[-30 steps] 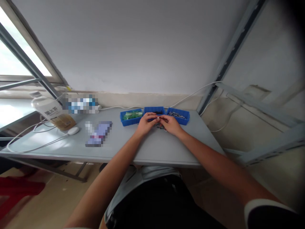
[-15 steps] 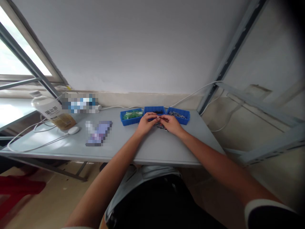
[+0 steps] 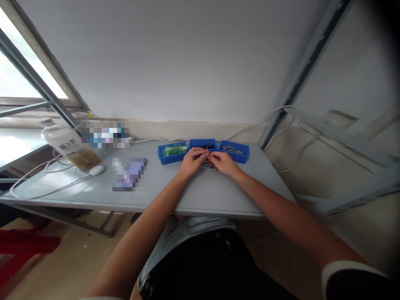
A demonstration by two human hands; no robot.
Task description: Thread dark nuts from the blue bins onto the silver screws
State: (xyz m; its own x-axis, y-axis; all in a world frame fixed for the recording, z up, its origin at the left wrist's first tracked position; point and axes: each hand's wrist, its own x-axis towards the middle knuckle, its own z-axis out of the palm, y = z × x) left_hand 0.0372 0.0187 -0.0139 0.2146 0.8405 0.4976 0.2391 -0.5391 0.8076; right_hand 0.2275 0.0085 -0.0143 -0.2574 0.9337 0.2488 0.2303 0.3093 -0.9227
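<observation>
My left hand (image 3: 193,161) and my right hand (image 3: 223,162) meet just in front of the blue bins, fingertips pinched together. Between them is a small shiny piece, mostly covered by the fingers, too small to name. Under the hands, several thin dark and metallic pieces (image 3: 212,167) lie on the table. The left blue bin (image 3: 173,158) holds green and clear pieces (image 3: 175,149). In the middle blue bin (image 3: 202,142) are small black parts, partly behind my left hand. Slim silver metal pins (image 3: 231,149) fill the right blue bin (image 3: 240,158).
On the grey table (image 3: 156,187), a blurred-out flat purple item (image 3: 133,174) lies to the left. Farther left are a tilted drink bottle (image 3: 68,143), a white round device (image 3: 96,170) and loose white cables (image 3: 46,195). A metal rack post (image 3: 281,104) stands at right.
The fingertips have shifted slightly around the small piece, which now shows less brightly. Both arms, the bins and everything else on the table stay in place.
</observation>
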